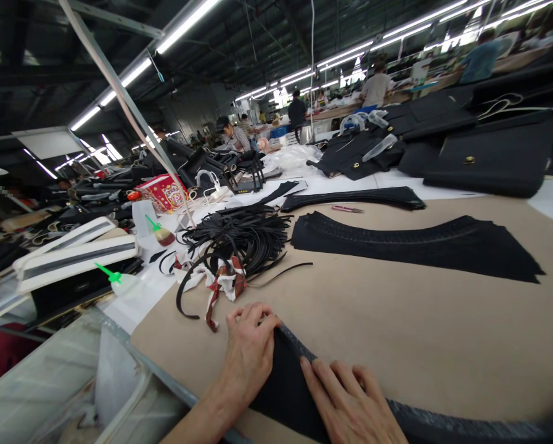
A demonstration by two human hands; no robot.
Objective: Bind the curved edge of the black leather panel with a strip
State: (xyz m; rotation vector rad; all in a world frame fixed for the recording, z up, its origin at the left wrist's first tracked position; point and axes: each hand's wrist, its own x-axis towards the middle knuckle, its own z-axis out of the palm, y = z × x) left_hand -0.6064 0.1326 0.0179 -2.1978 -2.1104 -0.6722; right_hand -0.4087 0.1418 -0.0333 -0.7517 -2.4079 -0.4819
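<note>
A black curved panel (288, 385) of leather-like material lies on the tan board in front of me, with a dark grey strip (297, 342) along its curved edge. My left hand (252, 345) is closed on the panel's far left corner, fingertips curled over the end of the strip. Beside it, my right hand (350, 398) lies on the panel, fingers stretched forward and the index fingertip touching the strip. The panel's near part runs out of view at the bottom.
A tan board (424, 320) covers the table. Farther back lie a stack of black curved panels (396, 246), small snips (348, 209) and a heap of black strips (243, 231). Crumpled scraps (225, 280) and green-tipped bottles (159, 233) are on the left; black bags (489, 154) lie behind.
</note>
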